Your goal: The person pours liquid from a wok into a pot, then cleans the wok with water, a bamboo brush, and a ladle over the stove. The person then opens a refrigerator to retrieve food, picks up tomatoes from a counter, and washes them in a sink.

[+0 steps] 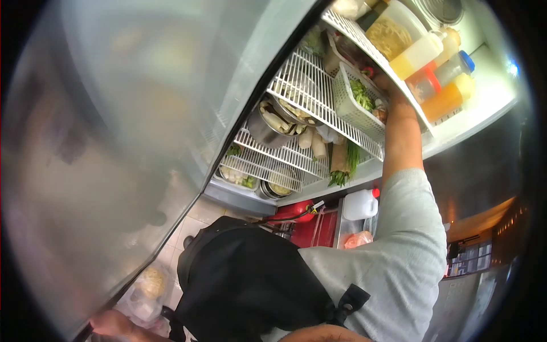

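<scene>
My right hand [392,90] reaches into an open fridge, between a white wire shelf [356,34] and a pale plastic basket [350,105] of cut green vegetables. Its fingers are hidden behind the basket and the items there. A small red item [368,72] lies close to it. At the lower left, my left hand [111,324] is closed on the edge of the fridge's glass door [114,171], which stands open.
Squeeze bottles [419,55] and a noodle tub [395,31] stand on the upper shelf. Lower shelves hold a metal pot [265,131], white radishes [312,142] and green stalks [343,162]. Beyond are a red extinguisher [293,212], a white jug [360,205] and floor-level plastic bags [145,293].
</scene>
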### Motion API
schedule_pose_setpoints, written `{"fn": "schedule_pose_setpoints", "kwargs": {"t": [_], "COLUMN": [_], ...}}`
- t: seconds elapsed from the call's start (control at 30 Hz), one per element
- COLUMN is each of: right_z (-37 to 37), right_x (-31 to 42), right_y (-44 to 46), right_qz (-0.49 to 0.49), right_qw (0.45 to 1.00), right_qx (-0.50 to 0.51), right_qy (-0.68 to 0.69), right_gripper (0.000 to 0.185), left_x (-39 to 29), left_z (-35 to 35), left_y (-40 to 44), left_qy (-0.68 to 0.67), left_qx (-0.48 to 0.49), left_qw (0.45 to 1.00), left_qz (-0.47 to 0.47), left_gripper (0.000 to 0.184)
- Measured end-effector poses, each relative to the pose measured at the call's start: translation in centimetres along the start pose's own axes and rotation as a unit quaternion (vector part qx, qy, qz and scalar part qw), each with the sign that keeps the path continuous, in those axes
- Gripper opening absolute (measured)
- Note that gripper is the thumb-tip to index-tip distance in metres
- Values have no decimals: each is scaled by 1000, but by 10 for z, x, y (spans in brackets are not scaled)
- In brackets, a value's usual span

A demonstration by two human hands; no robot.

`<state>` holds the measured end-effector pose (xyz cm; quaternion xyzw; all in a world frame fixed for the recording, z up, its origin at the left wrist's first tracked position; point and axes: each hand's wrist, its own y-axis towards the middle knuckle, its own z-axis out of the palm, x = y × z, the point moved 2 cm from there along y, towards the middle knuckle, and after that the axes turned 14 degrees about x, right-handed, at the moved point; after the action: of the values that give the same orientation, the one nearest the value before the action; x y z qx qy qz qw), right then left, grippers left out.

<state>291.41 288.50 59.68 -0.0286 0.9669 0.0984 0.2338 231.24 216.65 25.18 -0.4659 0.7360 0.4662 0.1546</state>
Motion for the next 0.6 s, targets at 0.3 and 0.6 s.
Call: {"fn": "schedule_pose_setpoints", "kwargs": {"t": [0.3,0.6], "right_z": [5,5], "right_x": [-4,-7], "right_y": [-9,-15], "right_qz": [-12,-28], "right_qw": [1000,999], "right_qx": [-12,-22], "right_qy": [4,15], "right_gripper": [40,41], "left_x": [-19,-36], "left_z": [3,4], "left_y": [3,8], "left_qy": [218,230], "left_qx": [-48,-37], "left_qw": [970,971], "left_qz": [98,58], "left_gripper": [39,51]}}
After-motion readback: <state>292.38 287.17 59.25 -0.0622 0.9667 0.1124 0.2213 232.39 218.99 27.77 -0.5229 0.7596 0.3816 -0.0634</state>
